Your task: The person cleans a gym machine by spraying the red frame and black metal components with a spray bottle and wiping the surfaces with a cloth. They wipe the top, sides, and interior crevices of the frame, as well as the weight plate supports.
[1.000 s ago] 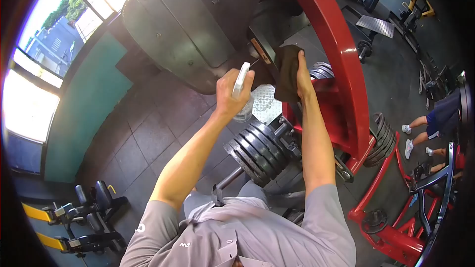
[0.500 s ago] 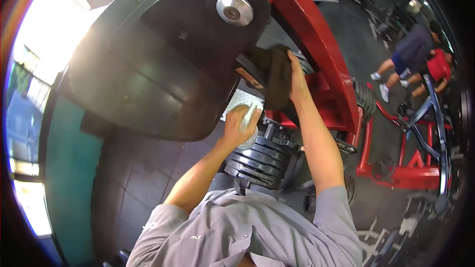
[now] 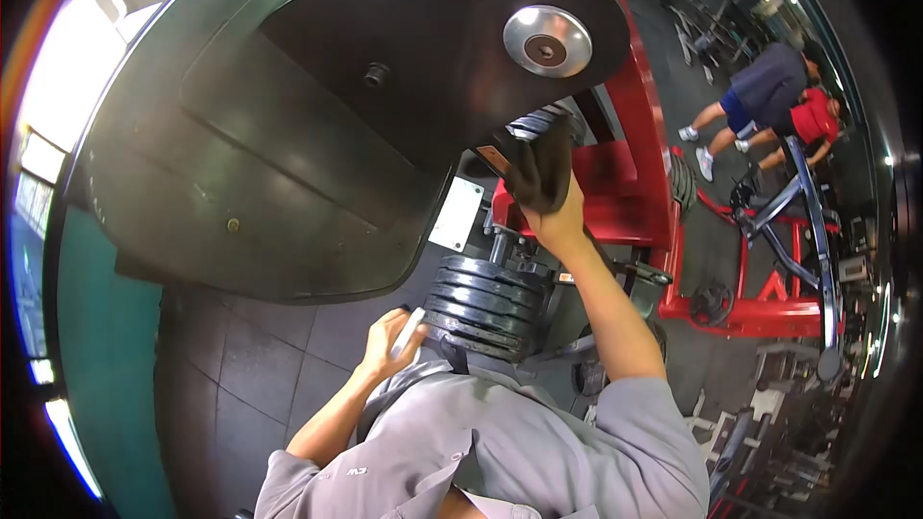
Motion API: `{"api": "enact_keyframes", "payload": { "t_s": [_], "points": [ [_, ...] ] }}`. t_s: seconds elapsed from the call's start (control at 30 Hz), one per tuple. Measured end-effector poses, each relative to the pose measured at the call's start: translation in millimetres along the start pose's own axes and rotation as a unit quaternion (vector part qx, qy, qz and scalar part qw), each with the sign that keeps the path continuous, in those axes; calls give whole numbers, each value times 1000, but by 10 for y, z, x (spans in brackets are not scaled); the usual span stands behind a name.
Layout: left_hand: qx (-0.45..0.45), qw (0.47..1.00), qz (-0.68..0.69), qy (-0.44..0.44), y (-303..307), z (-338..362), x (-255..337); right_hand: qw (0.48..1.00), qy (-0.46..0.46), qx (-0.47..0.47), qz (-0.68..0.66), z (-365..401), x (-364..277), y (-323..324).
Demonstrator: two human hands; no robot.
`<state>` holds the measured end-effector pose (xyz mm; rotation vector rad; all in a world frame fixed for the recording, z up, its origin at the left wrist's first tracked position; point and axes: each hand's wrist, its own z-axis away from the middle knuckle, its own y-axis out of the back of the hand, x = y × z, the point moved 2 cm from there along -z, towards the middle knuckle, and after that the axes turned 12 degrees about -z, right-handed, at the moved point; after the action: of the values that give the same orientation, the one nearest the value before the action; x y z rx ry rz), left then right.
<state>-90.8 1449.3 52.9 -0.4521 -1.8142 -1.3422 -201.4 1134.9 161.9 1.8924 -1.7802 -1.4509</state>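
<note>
My left hand [image 3: 389, 341] is low in front of my shirt, its fingers wrapped round a white spray bottle [image 3: 411, 332] whose lower part is mostly hidden. My right hand [image 3: 561, 221] is raised and holds a dark cloth [image 3: 544, 168] against a dark part of the machine, beside a small orange label [image 3: 493, 160]. A large dark curved cover [image 3: 288, 135] with a round silver cap [image 3: 548, 41] hangs over the upper left. Below my right hand is a stack of black weight plates [image 3: 484, 303].
The machine's red frame [image 3: 646, 115] rises right of my right hand. A white sheet or plate [image 3: 457, 213] lies beyond the weights. Two people [image 3: 769, 86] are at the upper right near another red machine [image 3: 784, 317]. Dark tiled floor [image 3: 255, 360] shows at lower left.
My left hand has moved down and left with the spray bottle, away from the weights. My right hand and the cloth are slightly lower, and the view has shifted, making the cover look larger.
</note>
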Motion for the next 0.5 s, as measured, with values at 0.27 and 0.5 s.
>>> {"api": "enact_keyframes", "payload": {
  "t_s": [0.27,0.5],
  "points": [
    [132,985,-55,96,-200,272,242,996,14,18,88,-514,-450,-78],
    [128,980,-25,149,-498,238,459,982,68,127,124,484,140,168]
  ]
}}
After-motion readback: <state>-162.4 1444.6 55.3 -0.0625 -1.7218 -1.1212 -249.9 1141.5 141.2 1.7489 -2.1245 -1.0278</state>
